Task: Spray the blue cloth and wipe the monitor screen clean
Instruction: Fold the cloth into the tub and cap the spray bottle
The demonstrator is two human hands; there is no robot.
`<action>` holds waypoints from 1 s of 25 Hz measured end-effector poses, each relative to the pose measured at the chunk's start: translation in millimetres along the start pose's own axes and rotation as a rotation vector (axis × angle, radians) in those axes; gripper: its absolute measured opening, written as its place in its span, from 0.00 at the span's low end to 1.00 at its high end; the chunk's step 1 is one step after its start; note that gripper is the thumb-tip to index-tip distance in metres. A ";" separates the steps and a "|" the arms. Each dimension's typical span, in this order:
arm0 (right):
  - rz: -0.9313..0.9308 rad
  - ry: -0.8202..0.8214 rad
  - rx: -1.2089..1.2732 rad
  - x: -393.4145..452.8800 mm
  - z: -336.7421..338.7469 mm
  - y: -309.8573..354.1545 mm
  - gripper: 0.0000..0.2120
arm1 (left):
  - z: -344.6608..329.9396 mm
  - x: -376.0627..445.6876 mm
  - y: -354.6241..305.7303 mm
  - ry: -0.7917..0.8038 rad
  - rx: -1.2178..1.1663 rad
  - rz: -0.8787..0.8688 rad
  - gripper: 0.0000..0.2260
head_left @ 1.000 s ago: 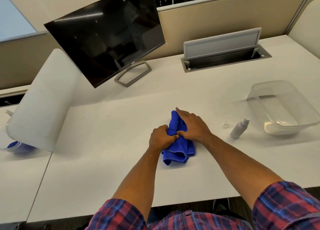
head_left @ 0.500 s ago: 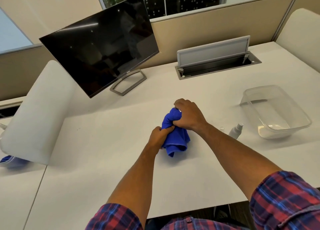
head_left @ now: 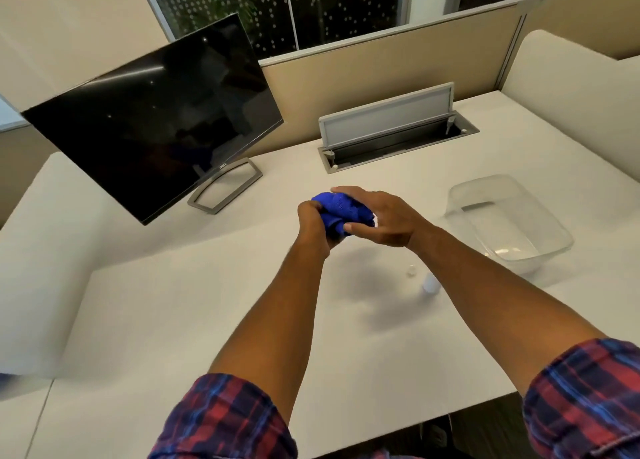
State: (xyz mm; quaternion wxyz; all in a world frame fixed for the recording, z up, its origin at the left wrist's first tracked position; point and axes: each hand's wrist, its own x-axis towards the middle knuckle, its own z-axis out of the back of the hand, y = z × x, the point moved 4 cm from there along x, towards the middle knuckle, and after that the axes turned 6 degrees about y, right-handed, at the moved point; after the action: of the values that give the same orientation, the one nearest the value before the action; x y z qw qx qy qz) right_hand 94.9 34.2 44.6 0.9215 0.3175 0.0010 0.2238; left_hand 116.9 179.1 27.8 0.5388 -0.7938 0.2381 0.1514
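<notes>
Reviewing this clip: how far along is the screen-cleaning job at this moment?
Done: the spray bottle lies on the desk, its cap beside it; whether the cloth was sprayed cannot be told. In hand: left hand and right hand hold the bunched blue cloth above the desk. Left: the cloth is not yet at the monitor; all wiping remains.

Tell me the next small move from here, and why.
Probably carry the blue cloth up-left to the monitor screen: left hand and right hand hold it bunched off the desk, and the screen is untouched.
</notes>
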 end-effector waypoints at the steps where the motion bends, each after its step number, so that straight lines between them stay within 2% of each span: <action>1: -0.008 0.016 -0.004 -4.1 6.9 -4.9 0.35 | -9.8 2.6 0.9 -0.020 -0.051 0.020 0.13; 4: 0.033 -0.075 -0.149 -19.6 33.9 -21.0 0.36 | -50.2 6.6 4.6 0.040 -0.046 0.064 0.14; 8: 0.014 -0.327 -0.264 -50.4 81.7 -55.1 0.25 | -105.6 6.7 17.4 0.226 0.187 0.069 0.17; 11: -0.117 -0.475 -0.368 -89.0 114.0 -86.0 0.24 | -145.3 4.1 39.0 0.357 0.529 0.005 0.16; 14: -0.236 -0.553 -0.448 -130.9 133.9 -114.8 0.22 | -182.5 0.8 63.9 0.486 1.136 -0.217 0.19; 17: -0.337 -0.423 -0.421 -167.7 132.8 -142.5 0.20 | -207.3 0.5 97.7 0.633 1.608 -0.302 0.24; 20: -0.397 -0.268 -0.513 -187.9 120.3 -158.0 0.18 | -214.5 5.2 123.9 0.689 1.970 -0.401 0.23; 22: -0.464 -0.122 -0.553 -190.9 105.9 -166.4 0.18 | -215.2 7.2 133.0 0.699 2.124 -0.454 0.21; 25: -0.635 0.160 -0.414 -191.6 89.3 -173.8 0.19 | -217.9 9.9 137.1 0.709 2.164 -0.422 0.21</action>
State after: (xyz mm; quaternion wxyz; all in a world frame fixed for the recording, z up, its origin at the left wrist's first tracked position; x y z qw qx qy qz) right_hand 6.9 -218.4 -12.7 0.9865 0.0902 0.1260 -0.0532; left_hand 47.5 -67.1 -3.1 0.8540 0.0606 0.2438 -0.4556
